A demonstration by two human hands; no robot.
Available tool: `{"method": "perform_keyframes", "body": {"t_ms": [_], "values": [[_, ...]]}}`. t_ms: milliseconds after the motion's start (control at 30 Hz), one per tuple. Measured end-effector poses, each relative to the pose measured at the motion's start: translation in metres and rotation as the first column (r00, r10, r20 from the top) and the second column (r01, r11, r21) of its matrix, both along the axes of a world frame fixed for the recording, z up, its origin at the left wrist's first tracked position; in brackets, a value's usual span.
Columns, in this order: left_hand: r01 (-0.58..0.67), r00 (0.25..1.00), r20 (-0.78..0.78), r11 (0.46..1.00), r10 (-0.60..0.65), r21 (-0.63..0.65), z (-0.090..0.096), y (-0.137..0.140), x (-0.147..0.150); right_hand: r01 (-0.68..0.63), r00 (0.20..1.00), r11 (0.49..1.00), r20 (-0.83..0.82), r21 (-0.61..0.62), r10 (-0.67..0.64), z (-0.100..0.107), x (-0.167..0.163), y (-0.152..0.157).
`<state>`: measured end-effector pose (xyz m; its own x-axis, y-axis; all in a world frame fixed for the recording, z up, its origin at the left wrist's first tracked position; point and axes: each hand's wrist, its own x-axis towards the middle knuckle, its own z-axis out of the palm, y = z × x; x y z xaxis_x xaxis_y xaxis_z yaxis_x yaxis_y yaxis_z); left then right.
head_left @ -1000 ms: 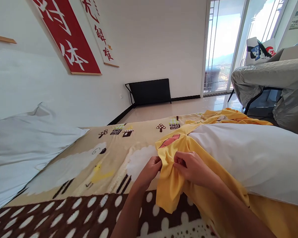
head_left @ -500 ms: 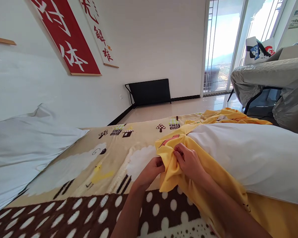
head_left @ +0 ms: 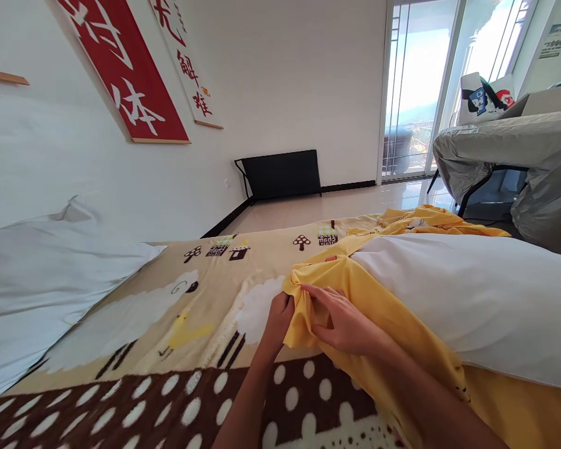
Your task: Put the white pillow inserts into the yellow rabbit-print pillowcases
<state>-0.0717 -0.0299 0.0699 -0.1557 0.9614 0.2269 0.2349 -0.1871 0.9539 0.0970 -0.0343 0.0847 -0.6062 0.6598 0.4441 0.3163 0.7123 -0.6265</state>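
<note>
A yellow fabric cover [head_left: 383,293] with small printed figures lies bunched around and under a plump white pillow [head_left: 453,280]. My left hand [head_left: 280,315] is closed on the left edge of this cover, its fingertips partly hidden by the cloth. My right hand [head_left: 341,321] lies against the same gathered edge. Its index finger reaches to the fold near my left hand, while the thumb stands apart lower down with cloth between them.
Beneath everything spreads a beige and brown blanket [head_left: 182,393] with sheep and dots. Another white pillow [head_left: 51,280] is at left. Beyond are a black folded frame [head_left: 280,174] against the wall and a plastic-covered table [head_left: 509,137] at right.
Both hands have shifted slightly left with the cover's edge. My right hand's fingers have gone from a pinch to stretched out, with the thumb apart.
</note>
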Motion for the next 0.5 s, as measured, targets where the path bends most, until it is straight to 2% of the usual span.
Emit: {"method": "perform_keyframes", "body": {"t_ms": [67, 133, 233, 333, 433, 500], "values": [[-0.038, 0.999, 0.028, 0.999, 0.037, 0.028, -0.003, 0.002, 0.000, 0.083, 0.997, 0.995, -0.007, 0.059, -0.082, -0.006, -0.004, 0.002], [-0.064, 0.996, 0.068, 0.996, 0.061, 0.055, -0.004, 0.004, 0.000, 0.212, 0.977, 0.969, 0.003, 0.128, -0.214, -0.012, -0.008, 0.006], [-0.019, 0.987, 0.159, 0.999, 0.014, 0.033, -0.003, 0.005, -0.001, 0.312, 0.945, 0.932, 0.035, 0.184, -0.324, -0.020, -0.011, 0.012], [0.049, 0.969, 0.245, 0.998, -0.040, -0.032, -0.001, 0.003, -0.004, 0.319, 0.948, 0.939, -0.022, 0.127, -0.319, -0.020, -0.008, 0.019], [0.066, 0.957, 0.288, 0.996, -0.047, -0.058, 0.000, 0.003, -0.010, 0.356, 0.930, 0.934, -0.117, 0.039, -0.349, -0.014, -0.002, 0.022], [0.074, 0.952, 0.302, 0.995, -0.050, -0.066, -0.001, 0.003, -0.011, 0.335, 0.937, 0.941, -0.123, 0.039, -0.328, -0.010, 0.000, 0.019]]}}
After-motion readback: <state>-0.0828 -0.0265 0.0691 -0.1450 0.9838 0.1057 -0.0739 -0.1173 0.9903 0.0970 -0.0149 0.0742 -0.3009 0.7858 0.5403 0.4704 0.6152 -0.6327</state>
